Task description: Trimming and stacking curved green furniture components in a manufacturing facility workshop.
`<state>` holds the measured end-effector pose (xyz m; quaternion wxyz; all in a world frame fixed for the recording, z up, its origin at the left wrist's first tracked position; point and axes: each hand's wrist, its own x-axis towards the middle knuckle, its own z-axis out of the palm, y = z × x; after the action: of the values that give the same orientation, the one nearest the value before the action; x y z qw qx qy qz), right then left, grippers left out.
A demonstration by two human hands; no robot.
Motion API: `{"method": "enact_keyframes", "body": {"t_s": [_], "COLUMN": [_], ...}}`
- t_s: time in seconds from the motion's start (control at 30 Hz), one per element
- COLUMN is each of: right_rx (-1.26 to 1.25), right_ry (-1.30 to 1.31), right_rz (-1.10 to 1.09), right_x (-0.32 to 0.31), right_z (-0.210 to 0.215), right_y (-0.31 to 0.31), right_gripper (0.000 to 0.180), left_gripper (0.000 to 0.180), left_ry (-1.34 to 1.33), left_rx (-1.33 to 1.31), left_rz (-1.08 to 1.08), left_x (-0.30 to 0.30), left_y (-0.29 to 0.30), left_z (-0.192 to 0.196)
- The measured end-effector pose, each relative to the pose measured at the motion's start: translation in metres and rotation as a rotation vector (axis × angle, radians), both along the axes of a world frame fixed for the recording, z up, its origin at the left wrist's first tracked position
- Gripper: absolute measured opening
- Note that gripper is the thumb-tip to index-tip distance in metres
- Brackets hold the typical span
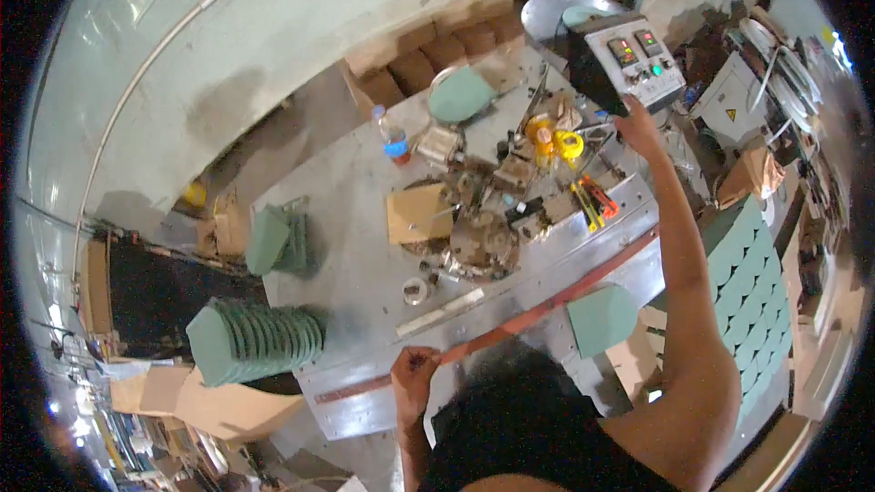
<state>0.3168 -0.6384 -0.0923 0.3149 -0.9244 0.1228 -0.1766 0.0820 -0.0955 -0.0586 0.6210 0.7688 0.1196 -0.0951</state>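
My right hand [640, 131] reaches to the lower edge of a grey control box [638, 59], which has two lit displays, a green button and small knobs. Its fingers look stretched out, at or close to the box's lower corner, and nothing shows in them. My left hand [416, 375] is curled closed above the near edge of the metal table [346, 292], beside a red-brown strip [510, 323]. Whatever its fingers hold, if anything, is too dark and small to make out. A flat green piece [603, 319] lies at the table edge near my body.
Metal fixtures [483, 241], a tan board [417, 213], orange-handled cutters [600, 196], a yellow tape roll [570, 145] and a bottle [392, 137] crowd the table. Green pieces stand stacked at left [251, 342] and right [752, 287]. Cardboard boxes [424, 59] line the far side.
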Motion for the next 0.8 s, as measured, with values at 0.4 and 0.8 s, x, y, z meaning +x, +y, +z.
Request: {"method": "enact_keyframes", "body": {"t_s": [0.4,0.8], "right_rx": [-0.068,-0.201], "right_ry": [0.199,0.415], "right_rz": [-0.457,-0.326], "right_x": [-0.336,-0.342], "right_z": [-0.159,-0.15], "right_y": [0.091,0.231], "right_gripper": [0.047,0.072], "left_gripper": [0.028,0.046], "left_ry": [-0.054,-0.17], "left_rx": [-0.149,-0.455], "left_rz": [-0.255,-0.267], "left_x": [-0.006,-0.049], "left_y": [0.019,0.093], "left_z": [-0.016,-0.042]}}
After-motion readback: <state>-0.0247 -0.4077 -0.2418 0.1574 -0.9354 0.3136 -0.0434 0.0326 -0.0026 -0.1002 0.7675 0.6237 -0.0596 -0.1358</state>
